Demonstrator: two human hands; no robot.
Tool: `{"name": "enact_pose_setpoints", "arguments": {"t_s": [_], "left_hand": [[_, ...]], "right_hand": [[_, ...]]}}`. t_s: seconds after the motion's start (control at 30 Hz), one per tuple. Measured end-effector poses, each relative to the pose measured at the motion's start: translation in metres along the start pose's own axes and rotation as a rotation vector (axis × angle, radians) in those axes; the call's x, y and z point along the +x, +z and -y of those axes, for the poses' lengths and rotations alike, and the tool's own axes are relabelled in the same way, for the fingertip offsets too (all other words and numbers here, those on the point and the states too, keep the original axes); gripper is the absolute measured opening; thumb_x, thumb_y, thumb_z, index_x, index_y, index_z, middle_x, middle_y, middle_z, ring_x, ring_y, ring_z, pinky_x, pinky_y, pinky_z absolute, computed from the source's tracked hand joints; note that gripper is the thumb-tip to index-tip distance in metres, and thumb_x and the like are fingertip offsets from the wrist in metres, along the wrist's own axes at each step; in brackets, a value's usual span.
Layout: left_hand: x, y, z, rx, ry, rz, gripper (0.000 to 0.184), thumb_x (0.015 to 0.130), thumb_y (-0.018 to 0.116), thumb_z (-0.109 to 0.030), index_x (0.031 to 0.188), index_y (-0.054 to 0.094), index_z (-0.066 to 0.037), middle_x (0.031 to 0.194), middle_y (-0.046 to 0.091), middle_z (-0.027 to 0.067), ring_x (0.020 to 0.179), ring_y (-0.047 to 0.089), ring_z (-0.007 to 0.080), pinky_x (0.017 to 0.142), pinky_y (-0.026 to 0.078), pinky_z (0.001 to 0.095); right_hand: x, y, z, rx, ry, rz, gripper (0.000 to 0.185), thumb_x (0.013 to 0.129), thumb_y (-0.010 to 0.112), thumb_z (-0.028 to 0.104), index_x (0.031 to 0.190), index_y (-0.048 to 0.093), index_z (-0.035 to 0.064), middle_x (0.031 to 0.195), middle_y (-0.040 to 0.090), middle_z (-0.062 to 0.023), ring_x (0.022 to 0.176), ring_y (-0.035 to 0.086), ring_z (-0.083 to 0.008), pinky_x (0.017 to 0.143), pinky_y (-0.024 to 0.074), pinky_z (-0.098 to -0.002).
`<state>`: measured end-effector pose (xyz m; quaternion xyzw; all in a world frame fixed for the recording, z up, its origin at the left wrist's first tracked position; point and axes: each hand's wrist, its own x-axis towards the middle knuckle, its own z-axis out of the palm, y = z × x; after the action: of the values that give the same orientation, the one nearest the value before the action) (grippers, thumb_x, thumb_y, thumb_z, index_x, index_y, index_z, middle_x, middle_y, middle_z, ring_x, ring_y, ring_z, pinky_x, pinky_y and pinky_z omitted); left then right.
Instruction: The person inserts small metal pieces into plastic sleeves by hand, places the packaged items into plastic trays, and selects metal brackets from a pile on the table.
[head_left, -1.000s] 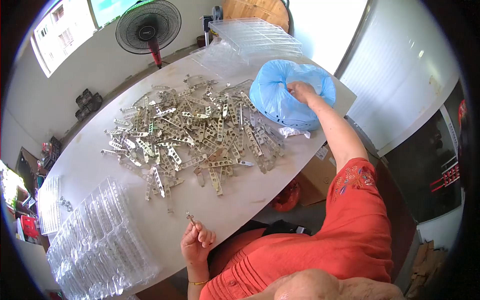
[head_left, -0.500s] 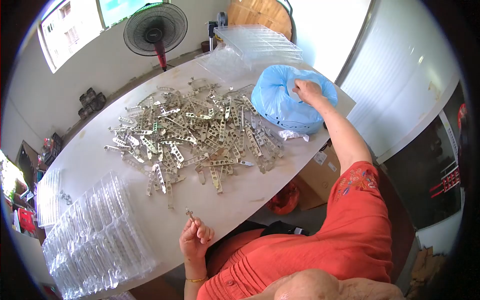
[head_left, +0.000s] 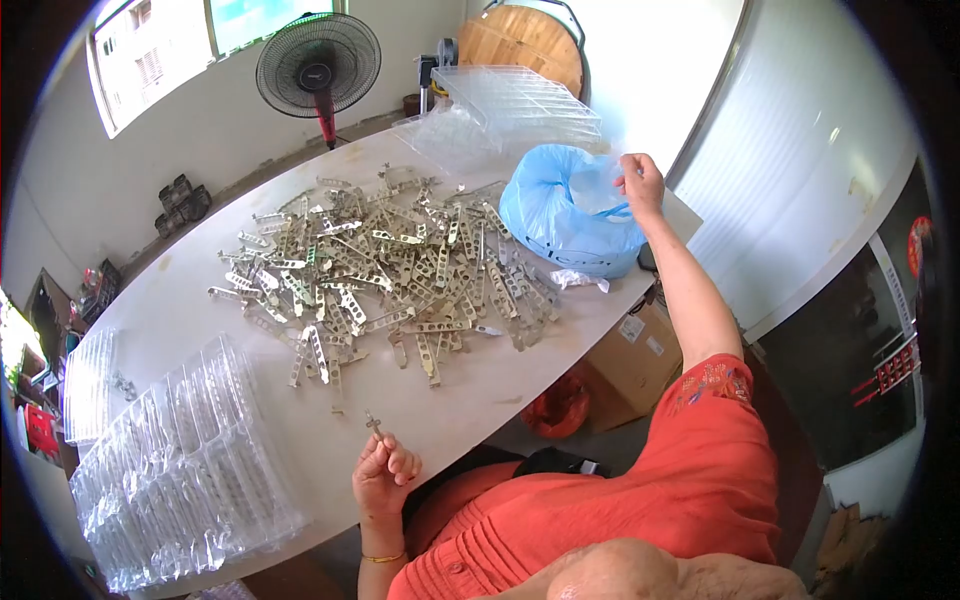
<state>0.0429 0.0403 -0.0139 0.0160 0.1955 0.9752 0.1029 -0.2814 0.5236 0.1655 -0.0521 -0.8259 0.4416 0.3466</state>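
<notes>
My left hand (head_left: 385,478) is at the table's near edge, with thumb and fingers closed on a small metal bracket (head_left: 374,424) that points upward. Its details are too small to read. My right hand (head_left: 642,187) is at the far right, beside the opening of a blue plastic bag (head_left: 575,235). The fingers are drawn together close to the bag's rim, and what they grip is hidden. Between my hands and beyond the left one, a heap of flat metal strips with round holes (head_left: 400,265) spreads over the table.
Clear plastic trays in film (head_left: 190,480) lie at the left, and more clear trays (head_left: 530,100) stand at the back. White crumpled plastic (head_left: 578,280) sits by the bag. Beyond the table (head_left: 190,330) is a fan (head_left: 318,65); a cardboard box (head_left: 640,350) stands below.
My right hand has shifted from over the bag's opening to its right side, and the opening shows more. My left hand still holds the bracket. The view has tilted slightly.
</notes>
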Motion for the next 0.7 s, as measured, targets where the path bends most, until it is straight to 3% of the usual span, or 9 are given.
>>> {"name": "enact_pose_setpoints", "arguments": {"t_s": [0.07,0.13,0.2,0.3,0.37,0.43,0.5,0.63,0.7], "left_hand": [[0.0,-0.001,0.0,0.012,0.007,0.001,0.014,0.1,0.054,-0.018,0.102,0.059,-0.005,0.067,0.055,0.0022,0.051,0.046,0.0143,0.058,0.037,0.0322],[0.0,-0.001,0.002,0.024,0.019,-0.002,0.013,0.1,0.054,-0.018,0.102,0.059,-0.005,0.067,0.055,0.0024,0.051,0.046,0.0144,0.058,0.037,0.0322],[-0.001,0.001,0.001,0.067,0.02,-0.03,0.012,0.1,0.054,-0.017,0.101,0.058,-0.006,0.068,0.056,0.0034,0.053,0.047,0.0155,0.058,0.037,0.0321],[-0.002,0.013,0.002,0.136,0.025,-0.09,0.013,0.099,0.054,-0.015,0.107,0.058,-0.006,0.071,0.056,0.0045,0.053,0.049,0.017,0.059,0.04,0.0331],[-0.005,0.024,0.004,0.164,-0.004,-0.184,0.012,0.099,0.054,-0.015,0.107,0.058,-0.007,0.084,0.063,0.0104,0.055,0.052,0.0196,0.059,0.042,0.0335],[-0.005,0.028,0.007,0.204,0.013,-0.101,0.013,0.099,0.055,-0.015,0.108,0.058,-0.006,0.11,0.066,0.0178,0.057,0.054,0.0213,0.06,0.045,0.0345],[-0.006,0.037,0.009,0.256,0.034,-0.128,0.013,0.099,0.056,-0.015,0.106,0.058,-0.005,0.129,0.06,0.023,0.061,0.059,0.0213,0.06,0.047,0.032],[-0.009,0.051,0.011,0.33,0.042,-0.189,0.013,0.101,0.055,-0.017,0.107,0.058,-0.005,0.133,0.058,0.0225,0.069,0.065,0.0216,0.061,0.049,0.0284],[-0.005,0.045,0.012,0.417,0.05,-0.118,0.015,0.102,0.055,-0.018,0.108,0.057,-0.005,0.132,0.06,0.0194,0.077,0.069,0.0223,0.062,0.05,0.0259]], "right_hand": [[-0.004,-0.002,0.022,0.247,-0.071,-0.098,0.024,0.095,0.064,0.025,0.091,0.059,0.0021,0.082,0.066,-0.0045,0.061,0.067,-0.0125,0.05,0.0482,-0.0248],[-0.014,-0.004,0.052,0.332,-0.072,-0.088,0.023,0.096,0.065,0.024,0.091,0.058,0.0022,0.083,0.066,-0.0061,0.059,0.064,-0.0119,0.05,0.0485,-0.0246],[-0.035,-0.002,0.079,0.459,-0.062,0.016,0.021,0.097,0.064,0.024,0.092,0.058,0.0038,0.089,0.066,-0.006,0.063,0.061,-0.0104,0.053,0.0489,-0.0265],[-0.081,0.014,0.111,0.616,-0.022,0.196,0.02,0.097,0.066,0.021,0.091,0.057,0.004,0.085,0.066,-0.0071,0.059,0.062,-0.0118,0.05,0.0512,-0.0271],[-0.119,0.032,0.122,0.678,0.016,0.299,0.02,0.097,0.066,0.021,0.09,0.057,0.0044,0.085,0.066,-0.0071,0.059,0.062,-0.0118,0.05,0.0516,-0.0274],[-0.16,0.051,0.129,0.788,0.09,0.436,0.019,0.098,0.065,0.019,0.089,0.056,0.005,0.084,0.066,-0.0065,0.06,0.064,-0.0124,0.051,0.0543,-0.0281],[-0.197,0.073,0.129,0.849,0.183,0.523,0.019,0.098,0.065,0.019,0.089,0.056,0.0051,0.083,0.066,-0.0061,0.061,0.065,-0.013,0.053,0.0557,-0.0284],[-0.269,0.103,0.136,0.919,0.36,0.707,0.019,0.098,0.065,0.019,0.089,0.055,0.005,0.08,0.066,-0.0062,0.063,0.067,-0.014,0.058,0.0594,-0.0302],[-0.296,0.109,0.143,0.92,0.419,0.811,0.018,0.099,0.063,0.018,0.09,0.055,0.0048,0.079,0.066,-0.007,0.063,0.067,-0.014,0.059,0.0596,-0.0307]]}}
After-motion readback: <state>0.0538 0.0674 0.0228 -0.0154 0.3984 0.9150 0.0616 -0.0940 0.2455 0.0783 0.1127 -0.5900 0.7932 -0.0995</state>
